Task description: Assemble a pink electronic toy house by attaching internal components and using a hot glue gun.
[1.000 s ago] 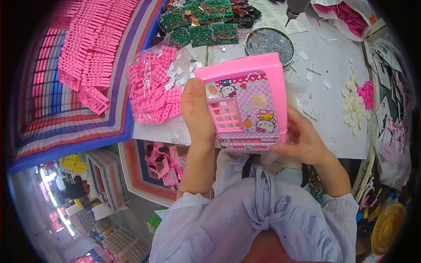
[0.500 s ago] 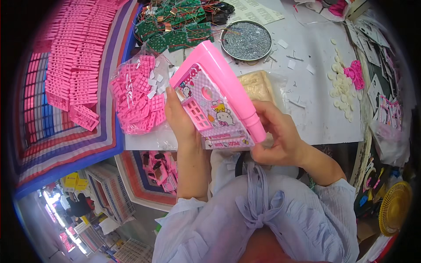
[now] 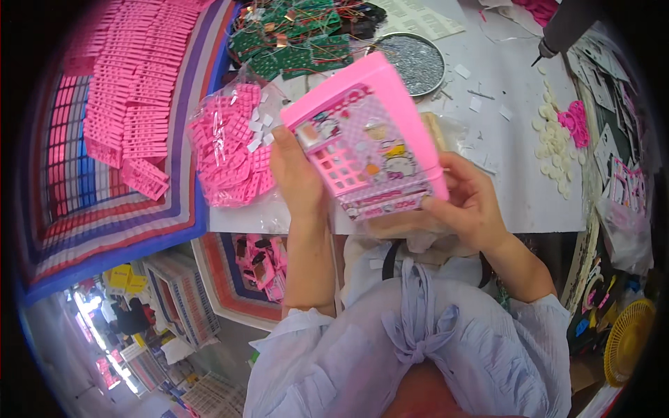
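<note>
A pink plastic toy casing (image 3: 380, 157) is held tilted over the table in both my hands. Its face carries a printed cartoon sheet and a grid of square openings. My left hand (image 3: 296, 171) grips its left edge, thumb up along the side. At the lower right corner, my right hand (image 3: 468, 202) has its thumb on the front edge and its other fingers partly behind the casing. Left of my left hand lies a clear bag of pink keypad pieces (image 3: 233, 160). Behind the casing sits a round metal dish of small screws (image 3: 411, 59), partly covered by it.
Green circuit boards with wires (image 3: 293, 56) pile up at the back. A dark screwdriver (image 3: 568, 28) hangs at upper right, above cream discs (image 3: 550, 150) and a pink bundle (image 3: 573, 125). Stacked pink panels (image 3: 143, 90) fill a lined blue bin (image 3: 198, 167) on the left.
The casing has turned so its printed face shows more squarely, and my right hand has shifted along its lower corner. A dark screwdriver has come into view at upper right.
</note>
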Motion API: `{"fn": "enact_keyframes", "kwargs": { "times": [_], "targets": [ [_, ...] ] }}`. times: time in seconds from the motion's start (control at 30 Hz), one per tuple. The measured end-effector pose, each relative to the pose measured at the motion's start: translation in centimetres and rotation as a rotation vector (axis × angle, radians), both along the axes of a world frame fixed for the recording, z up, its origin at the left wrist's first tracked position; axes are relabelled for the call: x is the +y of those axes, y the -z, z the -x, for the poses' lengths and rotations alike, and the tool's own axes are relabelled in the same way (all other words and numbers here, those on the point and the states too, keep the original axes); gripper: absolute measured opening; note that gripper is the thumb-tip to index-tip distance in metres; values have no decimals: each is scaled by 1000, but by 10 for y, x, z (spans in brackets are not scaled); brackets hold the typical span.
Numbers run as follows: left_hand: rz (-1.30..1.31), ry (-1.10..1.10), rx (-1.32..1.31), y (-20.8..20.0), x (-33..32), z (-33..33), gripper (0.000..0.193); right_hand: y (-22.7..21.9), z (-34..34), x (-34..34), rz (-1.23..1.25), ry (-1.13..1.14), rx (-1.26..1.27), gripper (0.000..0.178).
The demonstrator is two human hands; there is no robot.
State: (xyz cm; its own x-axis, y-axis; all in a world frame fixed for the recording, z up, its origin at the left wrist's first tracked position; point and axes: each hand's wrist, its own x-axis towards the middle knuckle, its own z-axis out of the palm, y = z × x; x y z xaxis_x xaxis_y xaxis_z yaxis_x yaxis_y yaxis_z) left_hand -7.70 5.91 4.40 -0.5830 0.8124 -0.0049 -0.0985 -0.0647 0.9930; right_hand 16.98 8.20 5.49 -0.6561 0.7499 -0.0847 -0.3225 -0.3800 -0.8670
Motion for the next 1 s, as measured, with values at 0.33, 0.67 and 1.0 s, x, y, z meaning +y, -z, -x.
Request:
{"fn": "enact_keyframes", "kwargs": {
  "times": [0.33, 0.67, 1.0],
  "targets": [
    [-118, -118, 163, 8, -25, -37, 49, 10, 9, -12, -79, 98, 40, 54],
    [-279, 99, -78, -11, -17, 20, 26, 12, -23, 44, -149, -165, -183, 43],
    [-343, 846, 1207, -2, -49, 11, 33, 48, -35, 107, -1313, -199, -580, 47]
  ]
}}
